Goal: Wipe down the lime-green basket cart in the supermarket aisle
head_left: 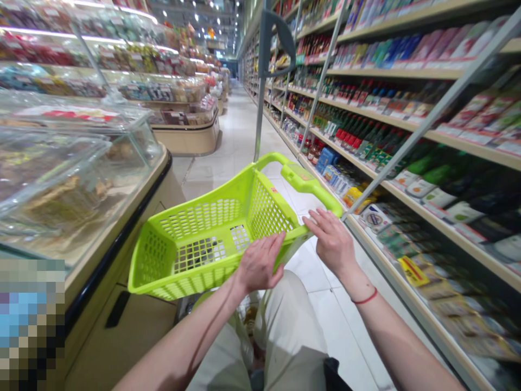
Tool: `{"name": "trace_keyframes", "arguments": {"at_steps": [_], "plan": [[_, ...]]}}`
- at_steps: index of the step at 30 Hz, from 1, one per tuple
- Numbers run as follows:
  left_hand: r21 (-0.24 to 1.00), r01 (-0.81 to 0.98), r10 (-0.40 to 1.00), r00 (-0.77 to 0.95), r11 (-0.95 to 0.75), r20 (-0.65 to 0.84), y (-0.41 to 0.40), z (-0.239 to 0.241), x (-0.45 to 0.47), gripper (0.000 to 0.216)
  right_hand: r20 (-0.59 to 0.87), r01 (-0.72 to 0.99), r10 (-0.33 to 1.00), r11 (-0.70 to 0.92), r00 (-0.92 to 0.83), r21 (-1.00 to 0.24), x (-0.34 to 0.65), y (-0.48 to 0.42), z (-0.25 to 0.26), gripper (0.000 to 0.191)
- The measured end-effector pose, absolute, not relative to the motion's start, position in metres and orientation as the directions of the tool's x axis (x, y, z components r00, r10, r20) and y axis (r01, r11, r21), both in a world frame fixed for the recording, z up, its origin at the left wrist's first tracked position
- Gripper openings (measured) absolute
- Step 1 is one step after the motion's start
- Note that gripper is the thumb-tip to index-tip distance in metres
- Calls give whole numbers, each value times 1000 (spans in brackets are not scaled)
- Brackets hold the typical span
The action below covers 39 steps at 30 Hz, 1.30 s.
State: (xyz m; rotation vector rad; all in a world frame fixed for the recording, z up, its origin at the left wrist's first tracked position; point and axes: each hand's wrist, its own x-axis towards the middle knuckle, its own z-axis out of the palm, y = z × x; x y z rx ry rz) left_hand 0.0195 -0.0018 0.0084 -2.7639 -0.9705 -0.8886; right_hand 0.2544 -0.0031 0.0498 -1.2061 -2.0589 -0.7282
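A bright green plastic shopping cart [195, 217] with lattice walls stands at an angle in front of me, and its basket holds nothing. My left hand [261, 260] grips the near side rim, with the fingers bent over the edge and the thumb below. At the rear corner my right hand [334, 239] lies over the rim beside the base of the green handle [303, 178]. The right fingers reach across the corner; its thumb is hidden. A red cord circles the right wrist. Beneath the basket the lower part of the cart is mostly hidden by my arms and legs.
Tall shelves [407, 125] of bottles and packets line the right side, with slanted metal bars [431, 130] in front. On the left stands a glass-topped display counter [134, 206] with a dark edge. A tiled aisle [236, 119] runs ahead between the displays.
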Motion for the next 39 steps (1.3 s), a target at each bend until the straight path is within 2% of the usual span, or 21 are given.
{"name": "trace_keyframes", "arguments": {"at_steps": [5,10,17,23,31,36,39], "plan": [[125,592,555,634,-796,539,-1,7,19,81,800,936,531,337,-279,102,279,7,56,59],[108,593,547,638,-798,542,-1,6,18,81,819,965,536,249,-203,76,252,-1,45,58],[97,602,543,625,-793,561,-2,7,20,79,731,930,606,353,-313,106,204,-20,30,51],[109,595,544,625,-796,560,-2,8,19,81,723,889,569,437,-391,136,220,-16,34,51],[128,585,547,627,-801,555,-2,8,19,84,795,934,536,342,-285,104,273,3,49,59],[125,587,547,627,-800,556,-2,7,19,82,835,967,518,248,-185,60,261,2,45,58],[128,590,550,623,-798,556,-2,7,19,81,825,968,537,246,-177,47,241,-3,37,56]]}}
